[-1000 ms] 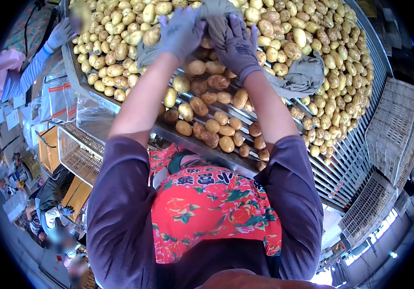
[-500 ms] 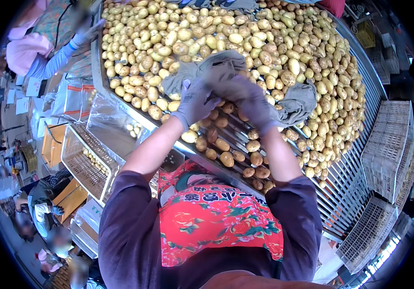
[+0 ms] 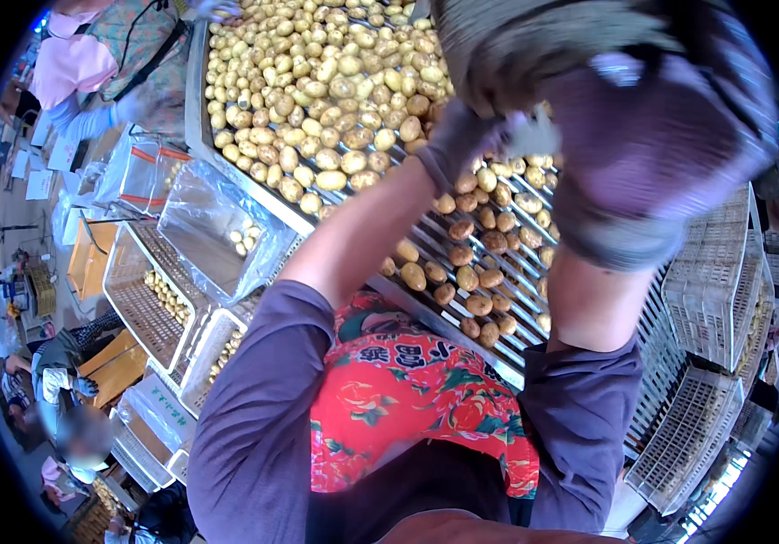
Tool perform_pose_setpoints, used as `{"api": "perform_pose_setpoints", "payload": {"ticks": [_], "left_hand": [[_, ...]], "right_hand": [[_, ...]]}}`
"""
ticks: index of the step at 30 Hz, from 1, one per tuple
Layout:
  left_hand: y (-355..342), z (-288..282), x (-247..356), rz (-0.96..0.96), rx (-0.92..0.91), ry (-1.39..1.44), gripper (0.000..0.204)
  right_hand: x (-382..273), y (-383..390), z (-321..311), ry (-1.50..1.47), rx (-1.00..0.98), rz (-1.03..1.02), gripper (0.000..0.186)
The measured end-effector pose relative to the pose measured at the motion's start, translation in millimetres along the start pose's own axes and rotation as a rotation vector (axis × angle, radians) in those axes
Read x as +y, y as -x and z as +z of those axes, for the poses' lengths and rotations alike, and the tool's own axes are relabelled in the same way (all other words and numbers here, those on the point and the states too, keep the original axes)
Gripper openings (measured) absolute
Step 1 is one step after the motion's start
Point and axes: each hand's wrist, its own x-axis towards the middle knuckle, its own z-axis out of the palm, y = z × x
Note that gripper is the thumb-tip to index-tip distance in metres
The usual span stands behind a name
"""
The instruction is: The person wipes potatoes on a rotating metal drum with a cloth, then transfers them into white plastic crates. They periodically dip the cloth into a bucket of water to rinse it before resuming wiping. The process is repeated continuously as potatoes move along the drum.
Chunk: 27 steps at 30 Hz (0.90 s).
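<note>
My gloved right hand [image 3: 643, 136], large and blurred, is raised close to the camera at the upper right, closed on a dark grey cloth [image 3: 534, 45] that hides part of the view. My gloved left hand [image 3: 471, 131] is just below the cloth, over the potatoes, its fingertips too blurred and covered to tell what they hold. Pale and brown potatoes [image 3: 335, 100] spread over a sloping metal bed of slats [image 3: 530, 331], fewer and browner near my floral red apron [image 3: 416, 399].
A co-worker in pink sleeves [image 3: 67, 82] is beside the bed at upper left. Lined crates [image 3: 208, 222] and a plastic basket [image 3: 145, 322] with potatoes stand along the left, cardboard boxes [image 3: 90, 263] beyond. Stacked crates [image 3: 706, 299] stand at the right. Other workers [image 3: 49, 381] are at lower left.
Both my hands were down on the potatoes and cloths. My right hand has risen toward the camera with cloth; my left has moved right. The view has shifted.
</note>
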Motion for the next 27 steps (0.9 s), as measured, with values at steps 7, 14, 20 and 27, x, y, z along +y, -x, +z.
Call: {"api": "perform_pose_setpoints", "payload": {"ticks": [7, 14, 20, 27], "left_hand": [[90.6, -139.9, 88.3, 0.171, 0.103, -0.460, 0.059], [186.0, -148.0, -1.5, 0.050, -0.587, -1.203, 0.077], [73.4, -99.3, -67.3, 0.053, -0.407, -1.253, 0.059], [61.6, -224.6, 1.1, 0.131, 0.046, -0.650, 0.033]], "right_hand": [[-12.6, 63.7, -64.1, -0.649, 0.152, 0.404, 0.049], [83.8, 251.8, 65.0, 0.221, -0.700, 0.301, 0.069], [158.5, 239.5, 121.2, 0.285, -0.352, 0.362, 0.065], [112.4, 120.9, 164.9, -0.730, -0.176, 0.604, 0.048]]}}
